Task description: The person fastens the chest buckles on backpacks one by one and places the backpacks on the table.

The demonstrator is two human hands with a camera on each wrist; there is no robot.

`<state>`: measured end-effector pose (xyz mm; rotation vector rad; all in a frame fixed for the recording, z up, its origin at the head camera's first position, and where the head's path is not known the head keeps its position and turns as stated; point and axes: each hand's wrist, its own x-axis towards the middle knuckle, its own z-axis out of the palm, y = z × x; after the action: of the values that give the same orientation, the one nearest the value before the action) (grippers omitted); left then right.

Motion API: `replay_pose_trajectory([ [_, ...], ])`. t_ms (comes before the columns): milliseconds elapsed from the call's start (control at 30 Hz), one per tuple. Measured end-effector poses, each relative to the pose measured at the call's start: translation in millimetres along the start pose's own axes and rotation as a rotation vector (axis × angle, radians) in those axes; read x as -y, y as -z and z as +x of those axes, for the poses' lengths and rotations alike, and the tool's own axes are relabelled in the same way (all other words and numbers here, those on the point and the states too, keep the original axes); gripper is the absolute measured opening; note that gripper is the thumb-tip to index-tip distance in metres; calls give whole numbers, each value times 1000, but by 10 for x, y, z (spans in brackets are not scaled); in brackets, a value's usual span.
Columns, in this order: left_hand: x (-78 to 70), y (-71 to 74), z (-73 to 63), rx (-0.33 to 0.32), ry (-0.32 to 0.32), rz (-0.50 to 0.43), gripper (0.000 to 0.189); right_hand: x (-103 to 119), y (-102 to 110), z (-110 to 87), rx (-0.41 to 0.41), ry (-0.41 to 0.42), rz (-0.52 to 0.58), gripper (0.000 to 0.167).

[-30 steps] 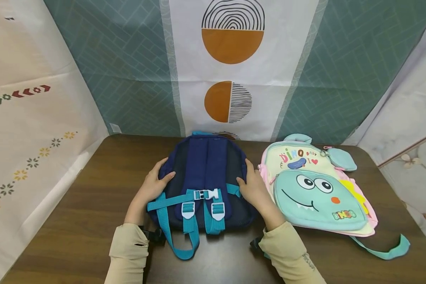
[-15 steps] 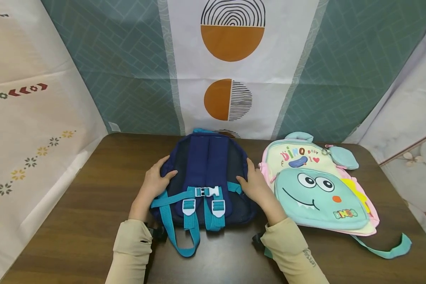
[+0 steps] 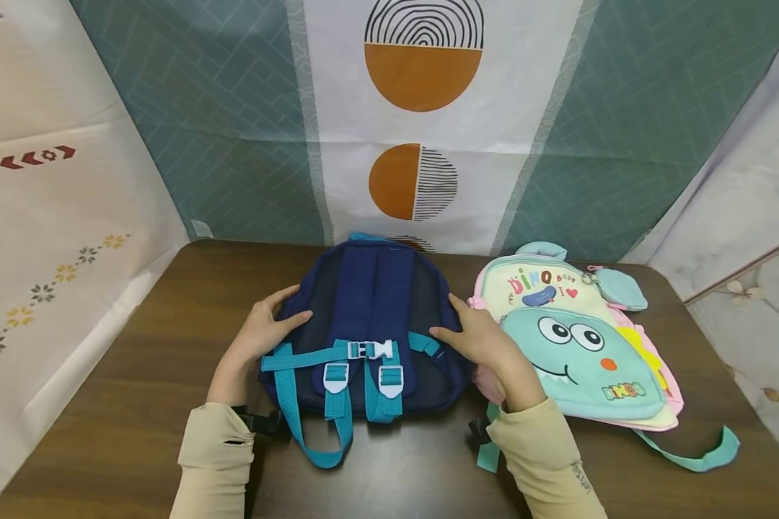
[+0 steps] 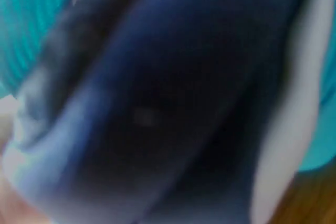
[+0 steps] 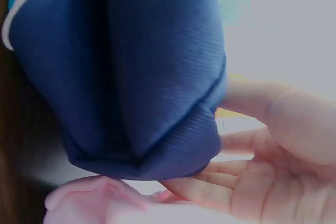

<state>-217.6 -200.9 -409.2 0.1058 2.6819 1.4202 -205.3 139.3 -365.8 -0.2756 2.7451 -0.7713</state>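
Observation:
A navy blue backpack (image 3: 370, 324) lies with its back panel and shoulder straps facing up, turquoise webbing and white buckles toward the near edge. At its left side, my left hand (image 3: 256, 331) holds the edge, thumb over the front and fingers along the side. My right hand (image 3: 483, 335) holds the opposite edge in the same way. In the right wrist view, the thumb and fingers of the right hand (image 5: 273, 166) touch the backpack's side pocket (image 5: 142, 87), with the fingertips partly hidden behind it. Blurred dark blue cloth (image 4: 157, 103) fills most of the left wrist view.
Right of the backpack lies a pale green and pink dinosaur backpack (image 3: 578, 360), close to my right forearm. Its mint strap (image 3: 694, 458) trails toward the front right. Both bags are on a brown wooden table (image 3: 123, 375), with a patterned cloth (image 3: 247, 187) hanging behind.
Both hands have moved slightly apart, the left one outward to the left and the right one a little to the right. The navy backpack's left lower side has shifted left with the left hand.

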Motion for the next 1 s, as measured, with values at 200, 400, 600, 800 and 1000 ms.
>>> replay_pose_trajectory([
  [200, -133, 23, -85, -23, -35, 160, 55, 72, 10, -58, -16, 22, -48, 68],
  [400, -358, 76, -196, 4, -112, 174, 55, 91, 89, -153, -166, 106, 29, 63],
  [600, -647, 132, -352, 268, -267, -21, 49, 118, 60, -120, -225, 364, 115, 56],
  [800, -908, 150, -579, 369, -348, 45, 50, 180, -48, -60, -240, 473, 117, 53],
  [1000, -989, 103, -657, 404, -357, 100, 52, 242, -130, -33, -246, 507, 135, 54],
])
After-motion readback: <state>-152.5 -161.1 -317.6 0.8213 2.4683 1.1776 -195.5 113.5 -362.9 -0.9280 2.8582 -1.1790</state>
